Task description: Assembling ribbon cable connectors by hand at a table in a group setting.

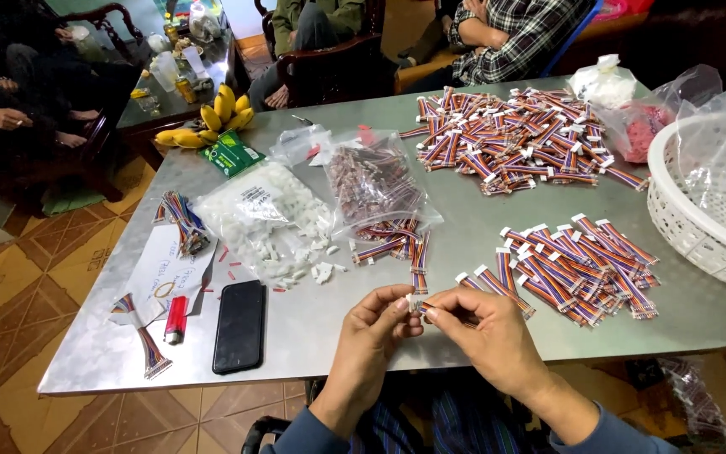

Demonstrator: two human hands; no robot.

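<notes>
Both hands work at the near table edge, head view. Left hand [371, 324] and right hand [485, 336] meet fingertip to fingertip, each pinched on a small white connector housing [414, 303] held between them; a short multicoloured ribbon wire [464, 319] seems to trail from it under the right fingers, mostly hidden. Neither hand is open; both are closed in a fine pinch on the same piece.

Progress, judged from the piles:
- Just right of the hands, touching distance: fan of finished wire leads with white ends [581, 265], laid fairly neatly. Reads as the done stack.
- Far side of the steel table [313, 336]: much larger loose heap of wire leads [514, 139], also white-tipped; whether done or waiting I cannot tell.
- Ahead of the hands: small bunch of leads [397, 244] spilling from a clear bag of brownish parts [371, 181].
- Left of that: open bag of white housings [266, 223], some scattered loose on the table. Plenty left, so supply is far from used up.

Other items: black phone [239, 326] and red lighter [176, 319] left of the hands, white plastic basket [707, 202] at right, bananas [212, 118] at the far corner. Other people sit beyond the table.
</notes>
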